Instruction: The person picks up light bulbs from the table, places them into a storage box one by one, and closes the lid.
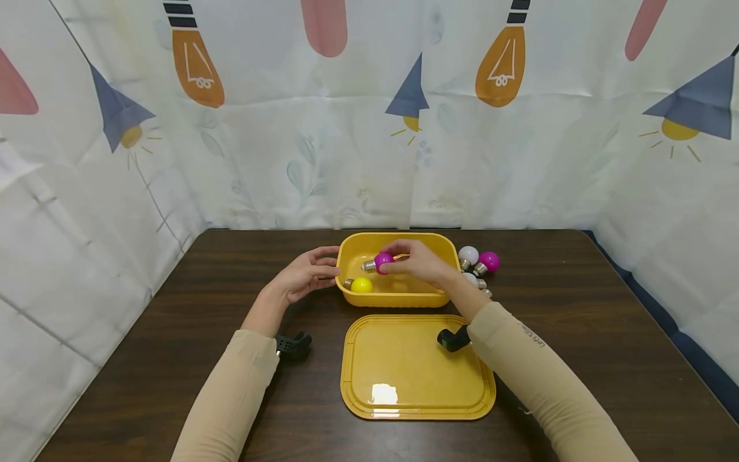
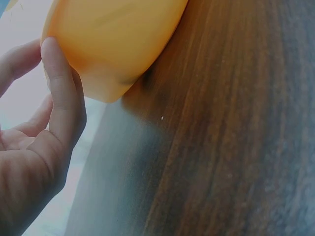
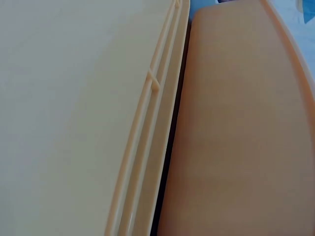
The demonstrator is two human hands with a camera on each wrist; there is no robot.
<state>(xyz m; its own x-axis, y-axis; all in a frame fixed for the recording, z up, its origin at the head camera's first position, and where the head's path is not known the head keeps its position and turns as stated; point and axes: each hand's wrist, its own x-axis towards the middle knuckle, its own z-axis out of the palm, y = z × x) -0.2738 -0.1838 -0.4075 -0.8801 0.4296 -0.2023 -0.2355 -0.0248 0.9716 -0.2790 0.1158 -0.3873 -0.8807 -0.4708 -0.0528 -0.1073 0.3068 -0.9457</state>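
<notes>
My right hand [image 1: 417, 262] pinches a purple light bulb [image 1: 383, 262] over the yellow container [image 1: 398, 300], its metal screw base pointing left. Inside the container, near its front left corner, lies a yellow light bulb [image 1: 362, 285]. Fingers of my left hand [image 1: 306, 274] are extended and touch the container's left end. The left wrist view shows those fingertips [image 2: 51, 49] against the container's wall [image 2: 118, 39]. In the right wrist view the container's outer wall [image 3: 241, 123] appears, but neither the right hand nor the purple bulb does.
Right of the container, several bulbs lie together, among them a white bulb [image 1: 469, 255] and another purple bulb [image 1: 490, 261]; my right forearm partly covers the group. A yellow lid or tray [image 1: 404, 369] lies flat on the dark wooden table [image 1: 173, 372], in front of the container.
</notes>
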